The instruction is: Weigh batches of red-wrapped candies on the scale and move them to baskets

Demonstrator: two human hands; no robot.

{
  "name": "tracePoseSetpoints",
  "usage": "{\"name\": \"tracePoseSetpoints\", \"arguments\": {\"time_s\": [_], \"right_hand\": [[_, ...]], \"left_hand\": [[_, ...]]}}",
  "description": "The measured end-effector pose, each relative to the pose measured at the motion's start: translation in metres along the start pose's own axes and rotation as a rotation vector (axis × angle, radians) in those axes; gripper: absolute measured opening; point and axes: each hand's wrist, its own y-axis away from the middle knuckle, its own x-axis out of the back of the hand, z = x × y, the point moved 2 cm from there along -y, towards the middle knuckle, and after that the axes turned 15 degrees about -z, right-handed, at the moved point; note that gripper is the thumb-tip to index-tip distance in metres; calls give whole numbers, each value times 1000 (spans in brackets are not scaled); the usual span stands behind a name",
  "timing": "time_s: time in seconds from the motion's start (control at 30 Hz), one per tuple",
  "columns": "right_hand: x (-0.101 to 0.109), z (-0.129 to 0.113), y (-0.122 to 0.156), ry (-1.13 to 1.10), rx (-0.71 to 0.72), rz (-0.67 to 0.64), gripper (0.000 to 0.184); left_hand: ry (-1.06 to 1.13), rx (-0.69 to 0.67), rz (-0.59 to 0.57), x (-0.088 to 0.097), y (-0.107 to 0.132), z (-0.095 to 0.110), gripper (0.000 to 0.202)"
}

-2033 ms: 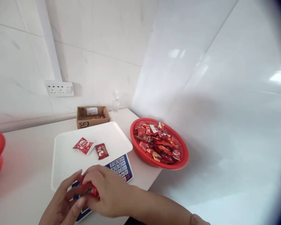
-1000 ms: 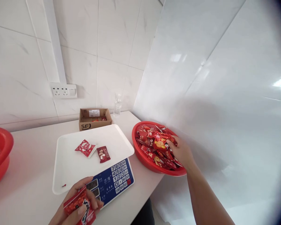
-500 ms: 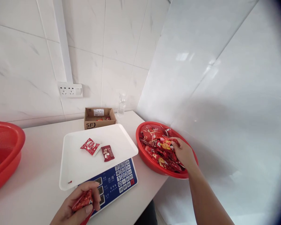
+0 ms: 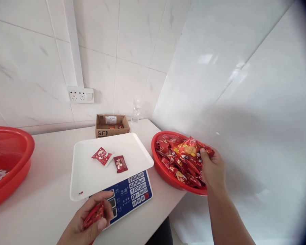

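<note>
My left hand [image 4: 88, 223] is closed round a red candy packet [image 4: 95, 214] just in front of the blue keypad of a weighing scale [image 4: 131, 192]. My right hand [image 4: 213, 169] is closed on a handful of red candy packets [image 4: 191, 150], lifted a little above the heap in the red basket [image 4: 168, 177] on the right. Two red packets [image 4: 102, 156] [image 4: 120, 163] lie on the scale's white tray [image 4: 97, 180].
A second red basket [image 4: 14, 160] sits at the left edge with a packet inside. A small cardboard box [image 4: 112, 126] and a clear bottle [image 4: 135, 114] stand by the tiled back wall, under a power socket [image 4: 81, 95]. A glossy white wall runs along the right.
My right hand left the packet at my left hand, reached into the right basket and has lifted a handful of packets. My left hand keeps its packet by the keypad.
</note>
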Motion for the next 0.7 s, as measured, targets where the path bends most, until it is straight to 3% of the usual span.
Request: {"name": "tracePoseSetpoints", "arguments": {"time_s": [0.07,0.17,0.3,0.4,0.47,0.57,0.7], "right_hand": [[-21,-11,14,-277,-48,-129,28],[-60,-29,47,-510,-190,-436,27],[-109,-42,101,-597,-354,-836,27],[-133,-42,126,-516,-350,-1038,28],[-142,-41,126,-453,-328,-1095,29],[-153,-37,105,-493,-390,-1023,32],[-174,-29,59,-559,-414,-834,40]], "left_hand": [[2,-8,-31,2,0,-2,46],[-36,-28,-143,4,-1,-7,54],[-84,-3,-320,-1,-1,-9,79],[-46,1,-313,-5,-1,-6,75],[-17,0,-258,-5,-1,-3,62],[1,10,-214,-4,-2,0,50],[-6,58,-397,-9,-1,1,45]]}}
